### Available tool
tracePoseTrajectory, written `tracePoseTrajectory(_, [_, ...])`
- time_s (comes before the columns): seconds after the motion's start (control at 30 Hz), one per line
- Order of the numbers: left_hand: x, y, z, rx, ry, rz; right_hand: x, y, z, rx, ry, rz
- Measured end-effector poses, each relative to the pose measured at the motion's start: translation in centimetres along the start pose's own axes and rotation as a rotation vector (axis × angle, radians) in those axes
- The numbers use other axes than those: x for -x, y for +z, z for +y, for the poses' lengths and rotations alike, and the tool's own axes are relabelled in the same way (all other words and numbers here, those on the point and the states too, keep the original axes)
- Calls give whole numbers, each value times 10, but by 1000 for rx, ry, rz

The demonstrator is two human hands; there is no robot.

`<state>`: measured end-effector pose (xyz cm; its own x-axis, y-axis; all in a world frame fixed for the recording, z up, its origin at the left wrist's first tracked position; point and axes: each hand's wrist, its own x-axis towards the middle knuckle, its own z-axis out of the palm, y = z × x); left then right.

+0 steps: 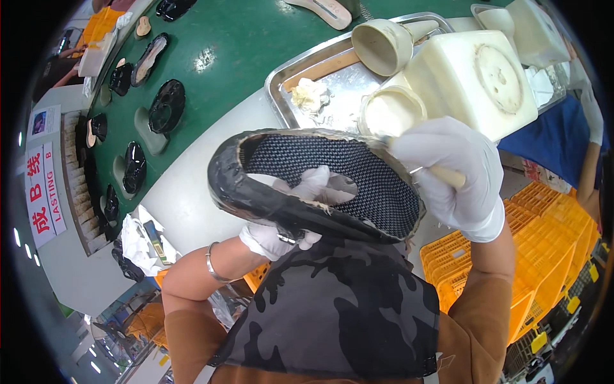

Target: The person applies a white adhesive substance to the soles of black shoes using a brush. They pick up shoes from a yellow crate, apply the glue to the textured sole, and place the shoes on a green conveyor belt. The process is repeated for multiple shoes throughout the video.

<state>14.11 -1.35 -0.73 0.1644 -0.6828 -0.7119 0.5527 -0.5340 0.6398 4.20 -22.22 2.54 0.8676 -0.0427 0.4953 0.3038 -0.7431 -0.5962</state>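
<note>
Remotely, I hold the shoe (377, 176) mid-frame in my left hand (265, 240), fingers (311, 181) inside, presumably for steadiness; my right hand (455, 169) grips a brush (449, 176) at its rim, cup (391, 91) just above, likely for short reach.

Free lane: bare white tabletop (185, 205) between shoe (364, 163) and green surface (214, 96). Beyond shoe blocked: metal tray (274, 85), white tub (391, 112), beige cup (378, 50), big canister (489, 77) crowd near right hand (454, 176). Crumpled paper (137, 243) obstructs lower left.
</note>
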Motion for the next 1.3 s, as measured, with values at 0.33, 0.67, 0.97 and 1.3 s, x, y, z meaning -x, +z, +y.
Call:
tracePoseTrajectory(0.33, [10, 6, -1, -145, 116, 114, -3, 2, -12, -253, 1, 75])
tracePoseTrajectory(0.67, [16, 4, -1, 167, 10, 257, 31, 9, -11, -202, 70, 160])
tracePoseTrajectory(0.97, [19, -15, -31, -263, 450, 233, 49, 23, -6, 8, 119, 145])
tracePoseTrajectory(1.3, [29, 19, 3, -137, 747, 142, 38, 31, -4, 44, 26, 169])
